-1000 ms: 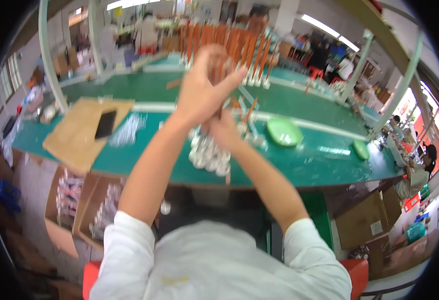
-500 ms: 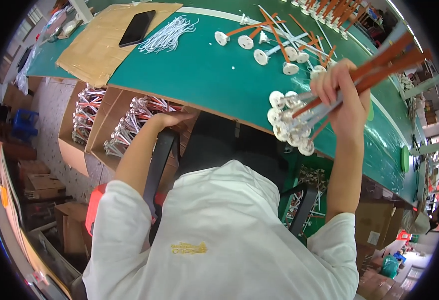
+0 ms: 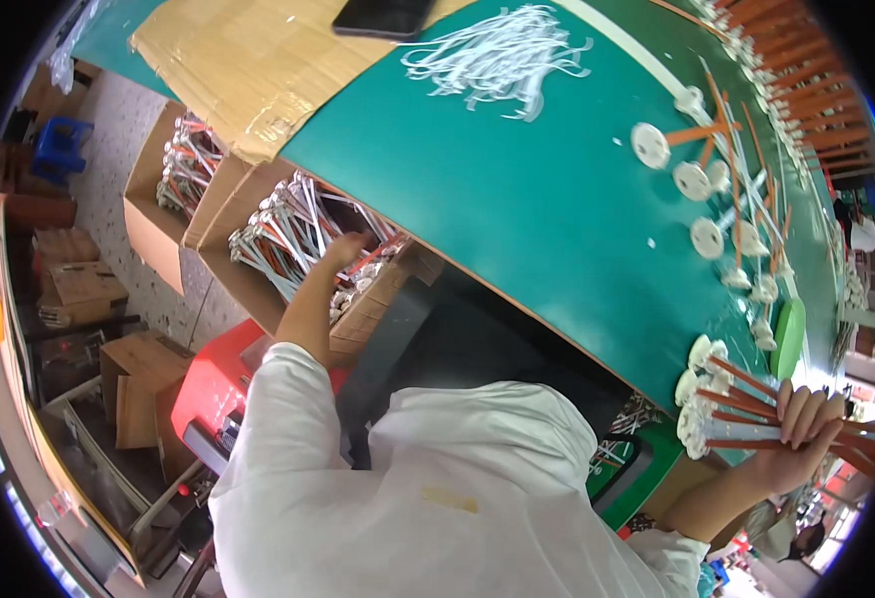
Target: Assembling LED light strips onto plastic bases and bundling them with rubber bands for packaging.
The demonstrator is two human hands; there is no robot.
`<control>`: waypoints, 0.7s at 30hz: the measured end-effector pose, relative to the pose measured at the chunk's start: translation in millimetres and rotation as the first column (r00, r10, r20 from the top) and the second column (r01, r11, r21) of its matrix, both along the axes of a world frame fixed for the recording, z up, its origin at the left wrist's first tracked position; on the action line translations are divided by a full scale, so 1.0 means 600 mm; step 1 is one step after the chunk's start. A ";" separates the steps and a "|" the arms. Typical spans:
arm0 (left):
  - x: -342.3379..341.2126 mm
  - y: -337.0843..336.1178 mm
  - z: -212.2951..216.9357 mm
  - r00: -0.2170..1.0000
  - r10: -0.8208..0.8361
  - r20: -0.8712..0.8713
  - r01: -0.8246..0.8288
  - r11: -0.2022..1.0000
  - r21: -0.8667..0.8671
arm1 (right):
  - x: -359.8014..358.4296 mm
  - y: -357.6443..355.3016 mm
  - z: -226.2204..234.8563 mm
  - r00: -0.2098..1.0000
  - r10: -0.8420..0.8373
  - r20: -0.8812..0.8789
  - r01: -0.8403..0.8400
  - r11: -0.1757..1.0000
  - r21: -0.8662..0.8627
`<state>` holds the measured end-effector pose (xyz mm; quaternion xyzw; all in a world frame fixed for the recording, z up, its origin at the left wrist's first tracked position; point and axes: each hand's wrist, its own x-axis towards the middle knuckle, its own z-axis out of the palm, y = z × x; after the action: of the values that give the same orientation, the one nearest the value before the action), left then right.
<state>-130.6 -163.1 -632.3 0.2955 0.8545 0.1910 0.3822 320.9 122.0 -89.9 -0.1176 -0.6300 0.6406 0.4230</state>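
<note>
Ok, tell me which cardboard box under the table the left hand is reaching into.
The nearer box, right below the table edge; the left hand is in its white-capped rods. The other box lies farther left.

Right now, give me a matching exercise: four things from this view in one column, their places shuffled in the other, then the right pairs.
Things:
1. left hand
2. right hand
3. phone
4. loose white ties

Places:
A. on the bare green table top
B. on the cardboard sheet
C. closed around a bundle of orange rods
D. reaching into the open carton of rods beside the table

Pairs: 1-D, 2-C, 3-B, 4-A
</note>
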 end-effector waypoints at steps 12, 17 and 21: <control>0.085 0.029 0.031 0.987 0.127 -0.099 -0.137 0.985 -0.106 | -0.075 0.007 0.016 0.984 0.011 0.175 -0.010 1.000 -0.011; 0.077 -0.009 0.127 0.918 0.352 -0.183 -0.308 0.924 0.228 | -0.081 -0.003 0.022 0.974 0.121 0.190 -0.136 0.988 0.071; 0.050 -0.036 0.343 0.916 0.158 -0.369 -0.209 0.973 -0.102 | -0.076 0.008 0.036 0.973 0.206 0.101 -0.210 0.977 0.025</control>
<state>-100.8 -184.5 -426.7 0.2162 0.9450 0.1088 0.2199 275.3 126.9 -68.5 -0.0746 -0.6702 0.6634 0.3241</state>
